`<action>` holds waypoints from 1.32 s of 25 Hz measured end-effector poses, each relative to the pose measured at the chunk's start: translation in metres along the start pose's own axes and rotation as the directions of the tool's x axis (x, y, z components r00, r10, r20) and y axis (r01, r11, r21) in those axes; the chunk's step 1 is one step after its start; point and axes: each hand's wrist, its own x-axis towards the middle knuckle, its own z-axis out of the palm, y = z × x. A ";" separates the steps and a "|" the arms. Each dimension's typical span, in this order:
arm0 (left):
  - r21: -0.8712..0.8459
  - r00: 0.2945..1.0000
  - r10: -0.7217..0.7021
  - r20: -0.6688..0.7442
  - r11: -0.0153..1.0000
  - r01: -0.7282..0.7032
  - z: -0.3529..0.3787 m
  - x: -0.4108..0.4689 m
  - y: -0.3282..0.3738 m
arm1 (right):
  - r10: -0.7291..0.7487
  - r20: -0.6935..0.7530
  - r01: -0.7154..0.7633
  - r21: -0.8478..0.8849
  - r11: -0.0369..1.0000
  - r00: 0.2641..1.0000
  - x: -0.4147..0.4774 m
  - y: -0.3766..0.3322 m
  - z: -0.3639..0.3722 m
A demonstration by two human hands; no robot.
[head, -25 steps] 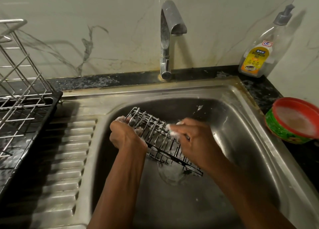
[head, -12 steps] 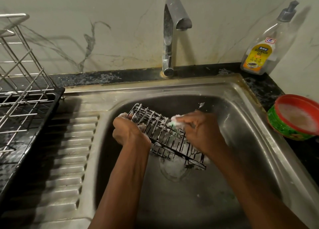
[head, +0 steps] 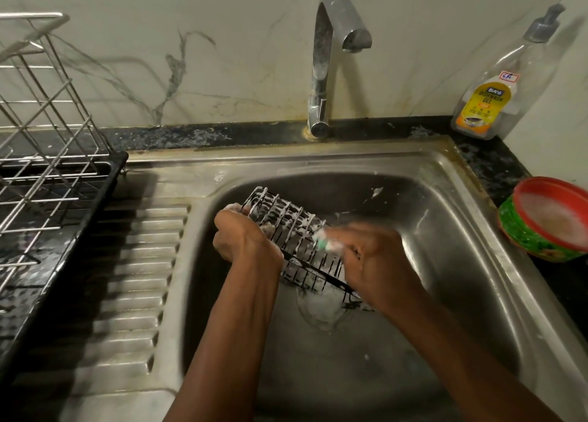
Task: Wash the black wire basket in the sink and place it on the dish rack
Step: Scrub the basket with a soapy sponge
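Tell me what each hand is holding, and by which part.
The left hand grips the black wire basket by its left end. The right hand pinches a soapy green sponge against the wires.

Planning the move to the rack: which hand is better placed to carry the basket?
Probably the left hand: it grips the wire basket at its left end, and the dish rack stands on that side. The right hand pinches a soapy scrubber.
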 end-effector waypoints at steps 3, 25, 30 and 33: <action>-0.009 1.000 0.005 0.008 1.000 -0.005 0.000 0.001 -0.002 | -0.058 0.023 0.058 -0.024 0.998 0.998 0.001 0.002 -0.002; 0.017 0.998 -0.020 0.052 1.000 0.019 -0.002 0.002 -0.005 | 0.105 -0.073 -0.114 -0.130 0.985 0.992 -0.025 0.006 -0.014; 0.007 0.998 -0.026 0.058 1.000 0.026 0.000 0.006 -0.008 | 0.258 -0.199 -0.281 -0.095 0.955 0.945 -0.025 0.009 -0.014; 0.011 0.994 -0.014 0.105 1.000 0.013 0.000 0.006 -0.006 | 0.224 -0.099 -0.234 -0.098 0.967 0.970 -0.041 -0.005 -0.018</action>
